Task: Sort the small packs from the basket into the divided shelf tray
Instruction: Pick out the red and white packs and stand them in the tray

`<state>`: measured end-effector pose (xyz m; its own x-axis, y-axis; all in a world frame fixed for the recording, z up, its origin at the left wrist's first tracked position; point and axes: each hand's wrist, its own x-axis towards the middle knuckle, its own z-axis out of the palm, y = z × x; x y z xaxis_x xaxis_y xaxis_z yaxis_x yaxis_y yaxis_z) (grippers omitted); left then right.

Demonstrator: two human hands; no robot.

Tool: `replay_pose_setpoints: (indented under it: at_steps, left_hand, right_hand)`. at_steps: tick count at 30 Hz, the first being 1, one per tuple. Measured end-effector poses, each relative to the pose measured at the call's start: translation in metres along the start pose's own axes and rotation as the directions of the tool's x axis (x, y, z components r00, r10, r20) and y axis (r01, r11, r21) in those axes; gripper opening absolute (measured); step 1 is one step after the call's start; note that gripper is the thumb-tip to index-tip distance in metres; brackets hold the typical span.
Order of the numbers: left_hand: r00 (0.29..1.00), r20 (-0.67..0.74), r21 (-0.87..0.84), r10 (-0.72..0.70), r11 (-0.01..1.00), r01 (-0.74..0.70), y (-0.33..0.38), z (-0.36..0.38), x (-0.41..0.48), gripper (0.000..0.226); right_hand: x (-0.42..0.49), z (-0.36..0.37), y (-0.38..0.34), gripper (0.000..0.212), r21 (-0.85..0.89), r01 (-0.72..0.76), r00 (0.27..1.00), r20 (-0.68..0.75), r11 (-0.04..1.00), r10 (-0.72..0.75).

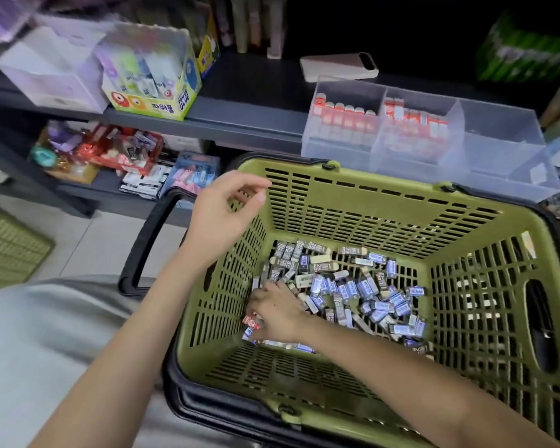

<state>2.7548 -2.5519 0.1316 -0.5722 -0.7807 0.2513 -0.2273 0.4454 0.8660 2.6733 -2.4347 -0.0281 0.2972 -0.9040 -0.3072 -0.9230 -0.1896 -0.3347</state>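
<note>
Fingers [256, 296] of your right hand [277, 313] are curled down into the left front corner of the basket [291, 165], clamped on a red pack [252, 321] at the fingertips. How many packs sit under the palm, I cannot tell. Your left hand [222, 215] hovers over the basket's left rim with its fingers [251, 183] loosely bent and apart, holding nothing. The loose packs [353, 286], mostly blue-white and grey ones marked 2B, cover the basket floor. The divided tray [501, 147] stands on the shelf [249, 108] just behind the basket. It has 3 compartments: the left and middle ones hold upright red packs. The basket's black handle [146, 240] lies folded out to the left. A glue display box [152, 92] sits further left on the same shelf.
</note>
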Motion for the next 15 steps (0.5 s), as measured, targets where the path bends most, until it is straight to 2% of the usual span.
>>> replay_pose_setpoints:
  at_steps: [3, 6, 8, 11, 12, 13, 14, 15]
  left_hand:
    - [1.0, 0.009, -0.001, 0.012, 1.0, -0.012, 0.0, -0.002, 0.0, 0.026]
    - [1.0, 0.01, 0.02, 0.013, 1.0, -0.013, 0.0, -0.001, 0.001, 0.026]
    - [1.0, 0.02, 0.041, -0.003, 0.999, 0.002, 0.0, 0.001, 0.0, 0.025]
    - [1.0, 0.013, 0.067, -0.019, 0.998, 0.018, 0.004, 0.001, 0.0, 0.023]
    - [0.999, 0.016, 0.07, -0.033, 0.997, 0.031, 0.006, 0.002, -0.001, 0.022]
    - [0.997, 0.038, 0.067, -0.065, 0.996, 0.062, 0.009, 0.005, -0.002, 0.021]
    - [0.988, 0.09, 0.063, -0.127, 0.991, 0.121, 0.012, 0.01, -0.004, 0.02]
    - [0.958, 0.181, 0.065, -0.221, 0.975, 0.212, 0.015, 0.017, -0.008, 0.021]
  right_hand:
    - [-0.012, -0.008, 0.018, 0.041, 0.054, -0.005, 1.0, 0.003, 0.999, 0.004]
    - [-0.031, -0.014, 0.045, 0.027, 0.092, -0.041, 0.996, -0.077, 0.995, 0.048]
    - [-0.042, -0.022, 0.063, 0.031, 0.133, -0.107, 0.981, -0.147, 0.985, 0.127]
    - [-0.053, -0.042, 0.081, 0.039, 0.194, -0.241, 0.949, -0.156, 0.951, 0.272]
    - [-0.056, -0.049, 0.084, 0.034, 0.304, -0.285, 0.923, -0.168, 0.909, 0.346]
    - [-0.061, -0.056, 0.084, 0.029, 0.488, -0.305, 0.886, -0.171, 0.818, 0.432]
    - [-0.066, -0.065, 0.081, 0.024, 0.705, -0.269, 0.85, -0.147, 0.656, 0.507]
    - [-0.072, -0.075, 0.075, 0.021, 0.881, -0.179, 0.834, -0.101, 0.438, 0.543]
